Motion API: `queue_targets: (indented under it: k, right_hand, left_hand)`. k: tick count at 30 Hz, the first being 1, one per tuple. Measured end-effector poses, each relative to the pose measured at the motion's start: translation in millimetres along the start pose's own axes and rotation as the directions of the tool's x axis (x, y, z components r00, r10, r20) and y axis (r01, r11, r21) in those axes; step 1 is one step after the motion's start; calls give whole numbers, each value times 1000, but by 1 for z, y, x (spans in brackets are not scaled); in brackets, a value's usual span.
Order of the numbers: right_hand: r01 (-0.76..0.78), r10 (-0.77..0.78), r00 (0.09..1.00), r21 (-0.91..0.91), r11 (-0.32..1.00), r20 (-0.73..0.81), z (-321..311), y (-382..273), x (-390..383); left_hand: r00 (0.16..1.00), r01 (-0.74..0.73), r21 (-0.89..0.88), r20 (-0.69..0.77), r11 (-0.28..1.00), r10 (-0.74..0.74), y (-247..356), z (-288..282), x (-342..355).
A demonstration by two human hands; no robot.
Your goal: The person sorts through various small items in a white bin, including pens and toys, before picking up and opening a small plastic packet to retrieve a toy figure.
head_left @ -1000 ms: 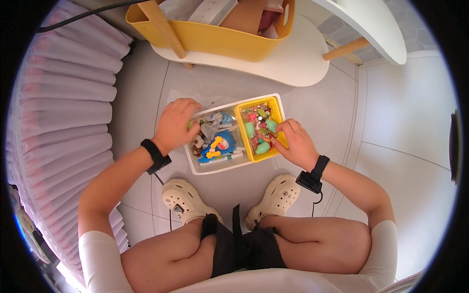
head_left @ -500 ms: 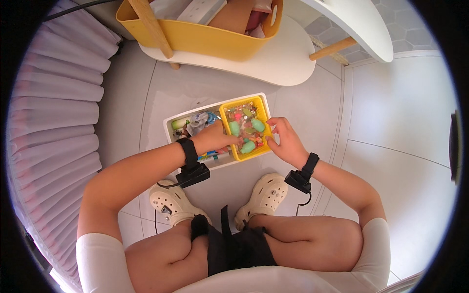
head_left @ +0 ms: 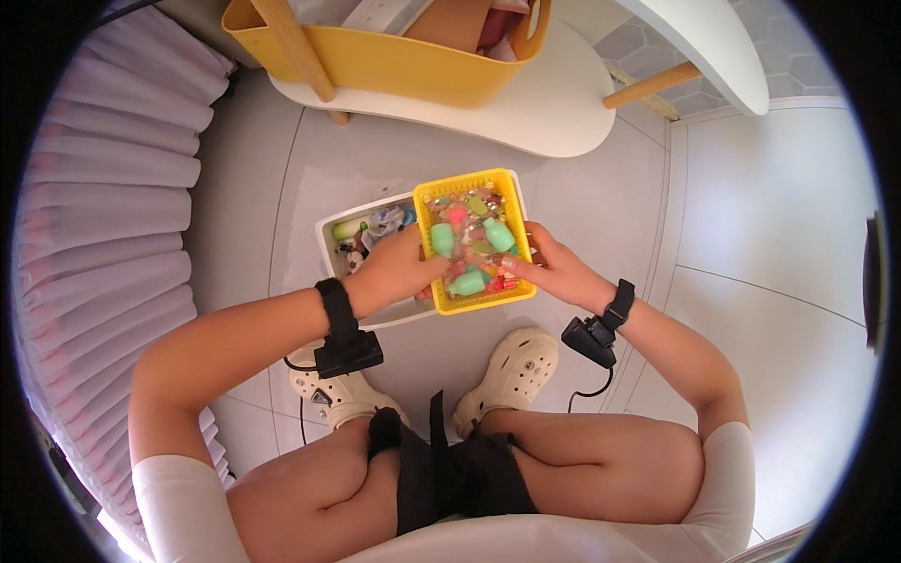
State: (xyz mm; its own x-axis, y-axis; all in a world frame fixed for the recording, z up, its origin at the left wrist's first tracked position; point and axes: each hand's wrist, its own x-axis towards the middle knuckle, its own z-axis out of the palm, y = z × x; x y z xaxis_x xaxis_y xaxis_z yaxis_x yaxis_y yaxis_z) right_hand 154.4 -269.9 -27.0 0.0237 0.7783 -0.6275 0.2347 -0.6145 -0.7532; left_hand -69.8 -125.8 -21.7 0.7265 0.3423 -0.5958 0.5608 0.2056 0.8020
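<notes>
My left hand (head_left: 394, 265) grips the left side of a yellow plastic basket (head_left: 479, 302), and my right hand (head_left: 563, 270) grips its right side, thumb over the rim. The basket holds small colourful beads and charms with several mint-green little bottles (head_left: 497, 235). It is raised over the right part of a white plastic bin (head_left: 325, 246) on the floor. In the bin's left part are a green tube (head_left: 349, 228), crumpled clear plastic (head_left: 385, 221) and small brown pieces; the rest is hidden by my hand and the basket.
A white low shelf (head_left: 554, 127) with wooden legs (head_left: 648, 86) stands ahead, carrying a larger yellow tub (head_left: 394, 70) of packets. A pleated pale curtain (head_left: 113, 235) hangs at the left, a white panel (head_left: 770, 225) stands right. My feet in cream clogs (head_left: 511, 366) are below the bin.
My left hand has moved right from the bin's left side onto the yellow basket. Both hands now grip it, and it has risen out of the bin, appearing larger.
</notes>
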Motion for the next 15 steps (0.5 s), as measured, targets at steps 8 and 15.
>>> queue_targets:
  k: [8, 15]
  right_hand:
    - [188, -185, 981, 41, 981, -60, -16, 14, -40]
    - [-45, 146, 961, 387, 921, -235, -41, 70, -92]
  left_hand:
    - [976, -215, 200, 18, 956, 216, 8, 34, -25]
    - [784, -620, 494, 417, 610, 459, -36, 11, -29]
